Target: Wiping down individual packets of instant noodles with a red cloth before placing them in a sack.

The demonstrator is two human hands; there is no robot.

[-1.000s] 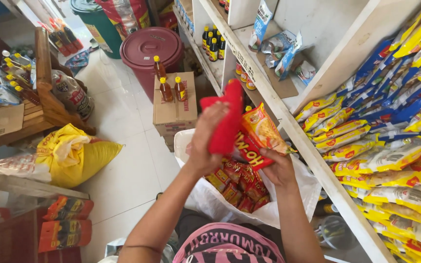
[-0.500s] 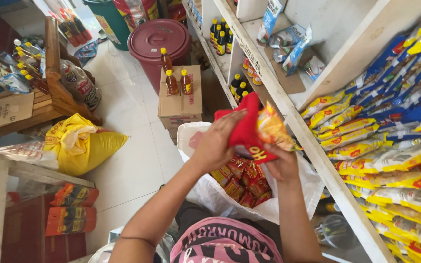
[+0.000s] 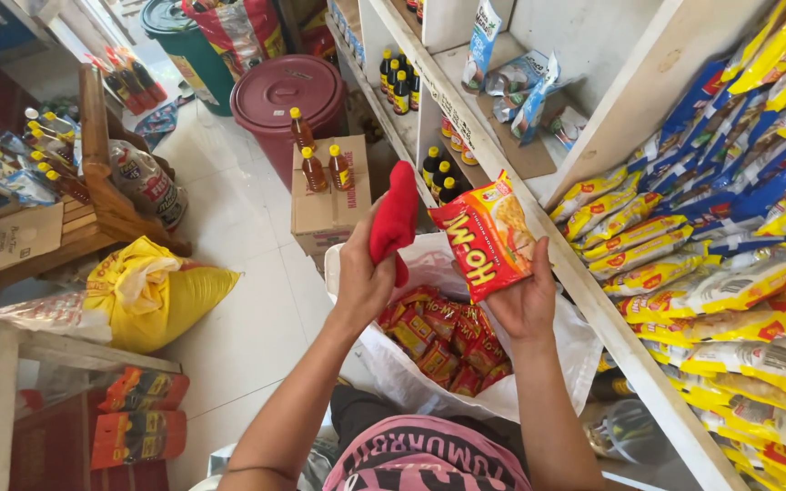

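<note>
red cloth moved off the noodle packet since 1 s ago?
Yes. The red cloth in the left hand has shifted left, off the noodle packet, toward the cardboard box.

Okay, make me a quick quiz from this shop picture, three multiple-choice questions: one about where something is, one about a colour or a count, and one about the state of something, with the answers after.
1. Where does the white bag of noodle packets sit?
A. on the top shelf
B. on the floor below the hands
C. on the maroon bin's lid

2. What colour is the cloth in the left hand?
A. red
B. blue
C. white

3. How is the noodle packet in the right hand held?
A. lying inside the bag
B. lifted above the bag, its printed face up
C. pushed onto the shelf

Answers: 1 B, the bag stands open right under both hands. 2 A, the cloth gripped in the left hand is plain red. 3 B, the right hand holds the packet up, clear of the bag.
</note>
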